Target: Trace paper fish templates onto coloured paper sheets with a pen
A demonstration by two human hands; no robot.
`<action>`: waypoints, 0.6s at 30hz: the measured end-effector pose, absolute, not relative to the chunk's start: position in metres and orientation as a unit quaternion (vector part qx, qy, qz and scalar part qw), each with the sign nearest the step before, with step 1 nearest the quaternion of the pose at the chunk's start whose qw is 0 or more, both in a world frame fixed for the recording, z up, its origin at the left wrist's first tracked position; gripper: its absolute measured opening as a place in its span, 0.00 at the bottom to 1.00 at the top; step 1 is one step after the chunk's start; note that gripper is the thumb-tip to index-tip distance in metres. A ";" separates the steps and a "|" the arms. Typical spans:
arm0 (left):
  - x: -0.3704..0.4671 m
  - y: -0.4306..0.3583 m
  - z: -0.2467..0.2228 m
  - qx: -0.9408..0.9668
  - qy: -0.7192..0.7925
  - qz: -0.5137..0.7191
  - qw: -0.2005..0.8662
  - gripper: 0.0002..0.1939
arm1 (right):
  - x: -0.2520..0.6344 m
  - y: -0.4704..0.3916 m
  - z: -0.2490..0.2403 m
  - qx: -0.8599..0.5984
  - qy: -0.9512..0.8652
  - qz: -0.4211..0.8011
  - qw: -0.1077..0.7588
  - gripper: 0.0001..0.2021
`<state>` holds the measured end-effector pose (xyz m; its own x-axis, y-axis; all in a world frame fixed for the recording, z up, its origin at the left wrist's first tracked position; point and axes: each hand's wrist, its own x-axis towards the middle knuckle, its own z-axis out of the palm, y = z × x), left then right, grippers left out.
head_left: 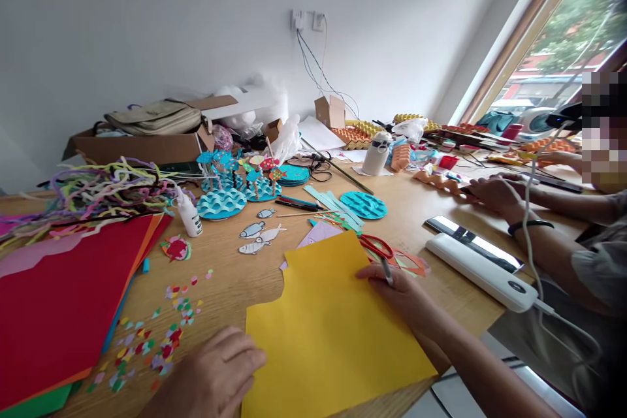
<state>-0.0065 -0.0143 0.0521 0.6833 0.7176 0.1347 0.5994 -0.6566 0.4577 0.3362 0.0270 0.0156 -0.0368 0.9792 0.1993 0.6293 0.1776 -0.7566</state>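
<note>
Yellow paper sheet (pixel 323 333) with a stepped cut-out at its upper left corner lies on the light-brown wooden table (pixel 225 294), directly before the person. Right hand (pixel 399 292) holds a slim grey-and-black pen (pixel 387 272), fingers at the sheet's upper right edge, red-handled scissors (pixel 390 250) just beyond. Left hand (pixel 220 362) loosely curled at the left edge; cannot tell whether it pinches the paper.

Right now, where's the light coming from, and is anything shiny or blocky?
Head view: daylight shows through the window, upper right; head view: white glare covers part of the glossy slab, while the yellow paper has no such shine; head view: blocky squares hide a patch, far right.
</note>
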 end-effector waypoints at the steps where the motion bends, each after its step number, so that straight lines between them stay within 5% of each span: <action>1: -0.002 -0.012 0.053 0.914 0.348 0.139 0.156 0.19 | 0.337 0.028 0.016 -0.590 -0.686 0.237 0.353 0.13; 10: 0.007 -0.001 0.022 0.961 0.268 0.056 -0.029 0.22 | 0.332 0.026 0.053 -0.615 -0.719 0.076 0.315 0.14; 14: 0.003 0.005 0.008 0.963 0.239 0.108 -0.067 0.16 | 0.283 0.016 0.070 -0.552 -0.732 0.306 0.257 0.13; 18: -0.001 0.006 -0.007 0.955 0.252 0.158 -0.006 0.16 | 0.232 0.016 0.063 -0.496 -0.758 0.382 0.183 0.13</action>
<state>-0.0014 0.0059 -0.0074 0.8237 0.4788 0.3039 0.4825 -0.8732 0.0681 0.2320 0.0158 0.0628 -0.4408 0.8919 -0.1010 0.6118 0.2162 -0.7609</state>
